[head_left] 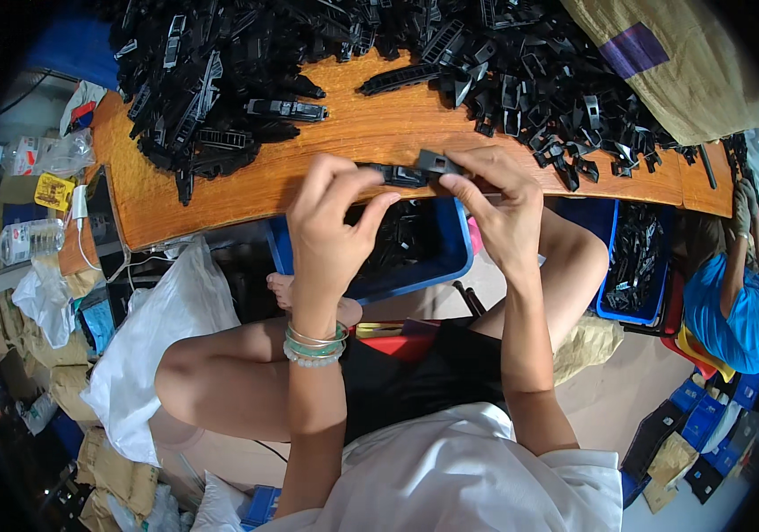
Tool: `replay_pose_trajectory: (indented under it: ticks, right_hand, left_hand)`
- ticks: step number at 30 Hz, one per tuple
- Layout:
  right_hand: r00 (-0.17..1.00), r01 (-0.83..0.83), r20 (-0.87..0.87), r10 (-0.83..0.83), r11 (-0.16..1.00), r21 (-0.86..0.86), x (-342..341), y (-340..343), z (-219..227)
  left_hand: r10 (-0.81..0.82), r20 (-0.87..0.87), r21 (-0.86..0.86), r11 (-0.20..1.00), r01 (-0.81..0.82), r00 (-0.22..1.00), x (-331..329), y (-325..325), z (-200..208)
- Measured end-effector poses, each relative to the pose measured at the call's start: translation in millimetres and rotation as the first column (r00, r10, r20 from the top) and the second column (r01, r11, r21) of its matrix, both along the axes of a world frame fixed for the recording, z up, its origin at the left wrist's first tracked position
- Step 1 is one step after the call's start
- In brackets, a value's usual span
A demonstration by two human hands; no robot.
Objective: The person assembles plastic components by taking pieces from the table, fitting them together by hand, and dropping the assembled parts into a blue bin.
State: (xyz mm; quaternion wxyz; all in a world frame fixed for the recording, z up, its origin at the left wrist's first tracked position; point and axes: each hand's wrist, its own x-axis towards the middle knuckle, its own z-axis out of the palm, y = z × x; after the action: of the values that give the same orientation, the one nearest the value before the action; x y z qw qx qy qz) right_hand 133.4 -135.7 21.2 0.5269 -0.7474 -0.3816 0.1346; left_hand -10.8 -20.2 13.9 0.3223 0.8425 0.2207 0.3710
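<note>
My right hand (pixel 505 197) pinches a small boxy black plastic piece (pixel 433 162) between thumb and fingers, just above the table's near edge. A longer black plastic part (pixel 400 176) runs left from that piece; I cannot tell whether the two are joined or only touching. Close to its left end is my left hand (pixel 333 217), slightly smeared, with thumb and forefinger apart and nothing seen between them. Long black slotted parts lie heaped (pixel 211 97) at the far left of the wooden table (pixel 344 142). A pile of smaller black pieces (pixel 548 111) covers its right side.
Below the table edge, between my knees, a blue bin (pixel 450 266) holds black parts. Another blue bin (pixel 635 266) with black parts stands right. A person in a blue shirt (pixel 734 310) works at far right. White plastic sheeting (pixel 166 328) hangs beside my left knee.
</note>
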Motion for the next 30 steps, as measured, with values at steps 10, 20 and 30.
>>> replay_pose_trajectory:
  ticks: [10,20,30]
  right_hand:
    - [0.978,-0.159,0.137,0.158,0.987,-0.01,-5,8,-4]
    - [0.939,-0.297,0.155,0.306,0.952,-0.074,-33,-24,0]
    - [0.564,0.584,0.694,-0.448,0.81,0.049,38,-56,-9]
  left_hand:
    - [-0.015,-0.055,-0.231,0.973,0.002,0.998,-2,20,-3]
    - [-0.132,-0.054,-0.294,0.949,0.11,0.99,6,37,2]
    - [0.032,-0.309,0.239,0.97,0.045,0.951,84,68,12]
